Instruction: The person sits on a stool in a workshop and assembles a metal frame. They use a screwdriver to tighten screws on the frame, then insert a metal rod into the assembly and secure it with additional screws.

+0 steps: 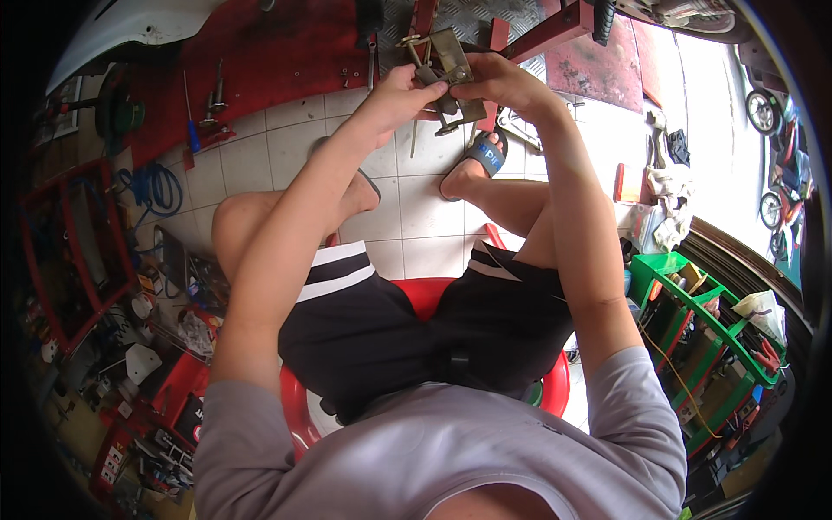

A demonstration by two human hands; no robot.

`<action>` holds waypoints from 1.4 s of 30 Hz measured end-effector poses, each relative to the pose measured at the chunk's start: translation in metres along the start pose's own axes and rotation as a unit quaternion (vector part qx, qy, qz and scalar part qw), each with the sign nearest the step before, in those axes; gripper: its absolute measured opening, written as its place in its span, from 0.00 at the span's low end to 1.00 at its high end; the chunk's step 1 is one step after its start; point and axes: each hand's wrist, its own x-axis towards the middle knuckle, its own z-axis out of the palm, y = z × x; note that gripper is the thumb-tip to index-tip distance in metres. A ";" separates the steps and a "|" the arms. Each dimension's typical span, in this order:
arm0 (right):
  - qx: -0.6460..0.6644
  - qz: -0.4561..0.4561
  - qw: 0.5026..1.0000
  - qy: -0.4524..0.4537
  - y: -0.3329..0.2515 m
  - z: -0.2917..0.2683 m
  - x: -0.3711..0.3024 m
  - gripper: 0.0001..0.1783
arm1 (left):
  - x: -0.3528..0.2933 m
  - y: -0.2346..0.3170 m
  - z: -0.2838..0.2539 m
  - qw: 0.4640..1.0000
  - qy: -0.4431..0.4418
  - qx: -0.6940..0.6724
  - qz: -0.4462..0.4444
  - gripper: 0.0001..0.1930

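Note:
Both arms reach forward, and between my hands is a dull brass-coloured metal bracket [451, 54] with flat plates and thin rods. My left hand [397, 102] grips its left side, with the thumb pressed along the middle. Around its right side, my right hand [507, 84] is closed, the fingertips meeting near the left thumb. The bracket is held above the tiled floor, close to the edge of a red platform [269, 52]. My fingers hide part of its middle. What the bracket belongs to cannot be made out.
On the platform lie a wrench [372, 65] and a blue-handled screwdriver [191, 134]. A red metal arm [550, 35] slants beside my right hand. A coiled blue hose [156, 189] is at left, a green tool rack [693, 303] at right. I sit on a red stool [555, 390].

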 end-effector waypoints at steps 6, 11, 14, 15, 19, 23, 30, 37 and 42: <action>-0.049 0.005 0.999 -0.022 0.000 -0.014 -0.004 0.24 | 0.003 -0.001 0.001 0.994 0.018 0.085 0.060 0.12; 0.012 0.000 1.000 -0.012 0.002 -0.013 -0.003 0.26 | 0.016 -0.012 -0.008 0.976 0.045 0.184 0.106 0.11; 0.057 0.015 0.997 0.050 -0.006 -0.008 -0.009 0.24 | 0.015 -0.013 -0.013 0.964 0.058 0.228 0.125 0.11; 0.066 0.022 0.994 0.081 -0.008 -0.008 -0.012 0.23 | 0.007 -0.002 -0.009 0.961 0.054 0.241 0.127 0.11; 0.156 0.127 0.975 0.090 -0.008 -0.020 -0.007 0.28 | 0.006 -0.004 -0.009 0.936 0.073 0.298 0.171 0.09; 0.276 0.166 0.946 0.034 -0.011 -0.008 -0.002 0.29 | -0.003 -0.007 -0.003 0.803 0.106 0.522 0.266 0.05; 0.267 0.120 0.951 0.101 -0.004 0.006 0.003 0.19 | -0.009 -0.011 0.000 0.672 0.116 0.661 0.313 0.09; 0.213 0.063 0.949 0.224 0.002 -0.012 -0.002 0.20 | -0.004 0.010 -0.007 0.760 0.206 0.439 0.433 0.11; 0.179 0.067 0.929 0.318 0.000 -0.026 -0.009 0.21 | -0.001 0.019 -0.007 0.802 0.287 0.294 0.433 0.07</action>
